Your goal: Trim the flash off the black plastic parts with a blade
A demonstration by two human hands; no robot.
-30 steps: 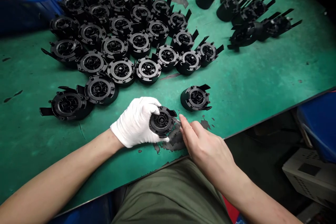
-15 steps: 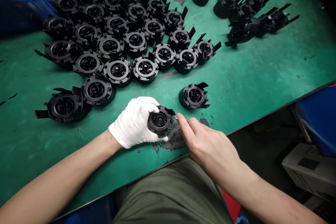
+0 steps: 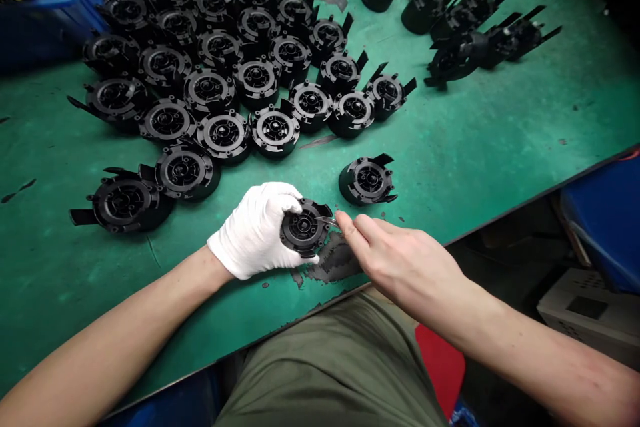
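My left hand, in a white glove, is closed round a round black plastic housing whose ribbed face points up at me. Bare and pinched, my right hand grips a thin metal tool, perhaps tweezers or a small blade; its handle is hidden in the fingers. The tool's tip lies over the right part of the housing's face. Just beyond my right hand, a single similar black housing stands on the green table.
Several more black housings with upright tabs crowd the table's far left. Another group stands at the back right, one lying tipped. A blue bin sits at the upper left. The table edge runs close before my lap.
The metal tool's tip has moved left, from the housing's right rim further over its face. My left hand still holds the housing in nearly the same place.
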